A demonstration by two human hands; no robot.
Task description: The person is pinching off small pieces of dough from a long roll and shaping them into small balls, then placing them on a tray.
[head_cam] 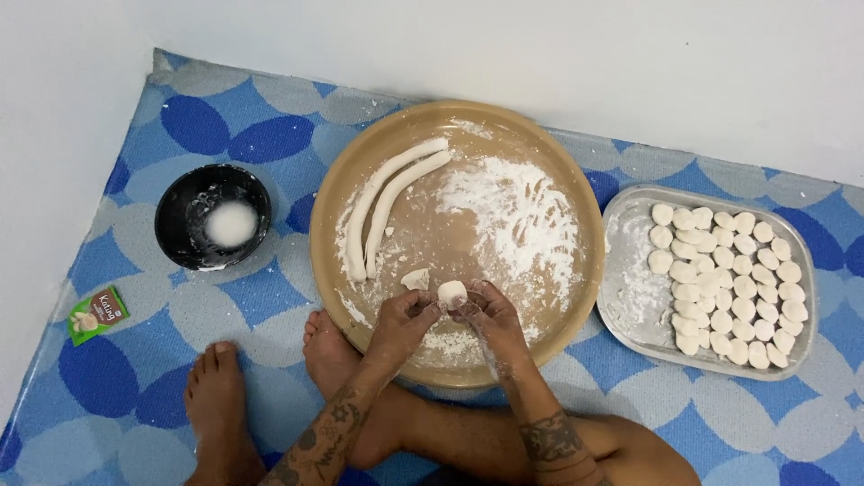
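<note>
Both hands, the left hand (402, 315) and right hand (490, 319), pinch a small dough ball (452, 292) between their fingertips over the near rim of the round tan tray (360, 171). Two dough ropes (382, 207) lie on its floured left side. Toward the mat's right edge, a metal tray (630, 297) holds rows of dough balls (729, 279); a black bowl (180, 220) sits left.

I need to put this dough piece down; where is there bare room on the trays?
The metal tray is bare along its floured left side; its right is packed with dough balls. The round tray has room between the dough ropes and flour pile.
</note>
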